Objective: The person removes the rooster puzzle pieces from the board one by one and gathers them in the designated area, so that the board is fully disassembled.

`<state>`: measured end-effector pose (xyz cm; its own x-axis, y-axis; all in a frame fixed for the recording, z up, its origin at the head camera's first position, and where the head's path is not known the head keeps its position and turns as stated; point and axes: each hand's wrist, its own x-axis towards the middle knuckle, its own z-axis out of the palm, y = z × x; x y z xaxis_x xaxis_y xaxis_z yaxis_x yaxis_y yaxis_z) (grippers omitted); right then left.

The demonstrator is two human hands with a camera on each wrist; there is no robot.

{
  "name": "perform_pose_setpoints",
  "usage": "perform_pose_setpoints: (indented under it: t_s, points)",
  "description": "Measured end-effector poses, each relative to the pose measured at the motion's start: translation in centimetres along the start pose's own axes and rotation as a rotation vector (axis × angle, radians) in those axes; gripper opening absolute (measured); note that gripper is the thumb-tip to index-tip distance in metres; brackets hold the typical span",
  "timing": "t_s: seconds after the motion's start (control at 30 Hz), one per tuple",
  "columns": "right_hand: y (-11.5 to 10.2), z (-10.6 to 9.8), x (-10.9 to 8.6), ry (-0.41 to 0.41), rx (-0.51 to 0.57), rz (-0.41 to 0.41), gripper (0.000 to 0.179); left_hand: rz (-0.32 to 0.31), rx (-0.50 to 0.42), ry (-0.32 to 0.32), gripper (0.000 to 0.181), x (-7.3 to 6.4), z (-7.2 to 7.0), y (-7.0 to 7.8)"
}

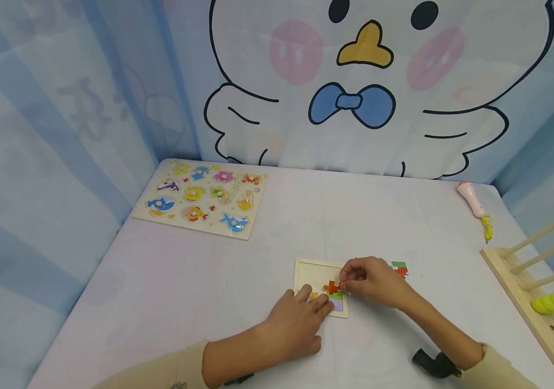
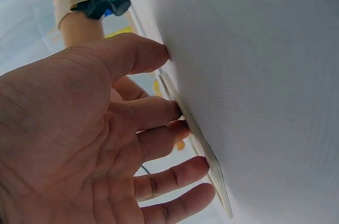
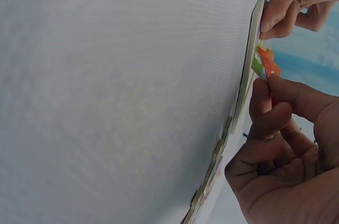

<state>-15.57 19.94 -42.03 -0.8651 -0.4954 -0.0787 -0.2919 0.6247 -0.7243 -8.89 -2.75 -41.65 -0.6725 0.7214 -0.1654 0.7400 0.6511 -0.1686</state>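
— Pinched in your right hand point(image 1: 373, 280), thumb against forefinger: a red-orange puzzle piece point(image 3: 270, 64), at the right side of the wooden tray point(image 1: 313, 271)!
— Left hand point(image 1: 296, 320) rests there, fingers loosely extended. Steady it, and match edges before pressing.
— Your right wrist view catches the piece tilted; the head view doesn't.

A pale blue-and-white fabric curtain point(image 1: 63, 162) is hanging in folds along the left, showing faint printed shapes. Across the far side, a light blue fabric backdrop point(image 1: 345, 146) is displaying a large white cartoon figure point(image 1: 379, 75) with black outlines, pink cheeks and a blue bow tie point(image 1: 350, 101). A pale blue fabric panel point(image 1: 544, 151) is enclosing the right. Soft light is spreading over a broad, white, cloth-topped table point(image 1: 379, 216).
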Motion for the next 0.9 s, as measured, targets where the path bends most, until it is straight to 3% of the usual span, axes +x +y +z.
perform_pose_setpoints:
  t_s: [0.33, 0.53, 0.7, 0.9]
  points:
    - [0.2, 0.2, 0.0, -0.001, 0.007, 0.031, 0.009, -0.001, -0.004, -0.036, 0.066, 0.1, -0.2, 0.1]
    - [-0.1, 0.0, 0.0, -0.02, 0.067, 0.072, 0.006, 0.001, -0.011, -0.051, 0.066, 0.1, -0.2, 0.1]
    - [-0.5, -1.6, -0.1, 0.007, 0.148, 0.117, 0.004, 0.0, -0.009, -0.038, 0.066, 0.1, -0.1, 0.2]
    - [0.6, -4.4, -1.4, 0.033, 0.148, 0.196, 0.008, 0.0, -0.015, -0.044, 0.065, 0.1, -0.1, 0.2]
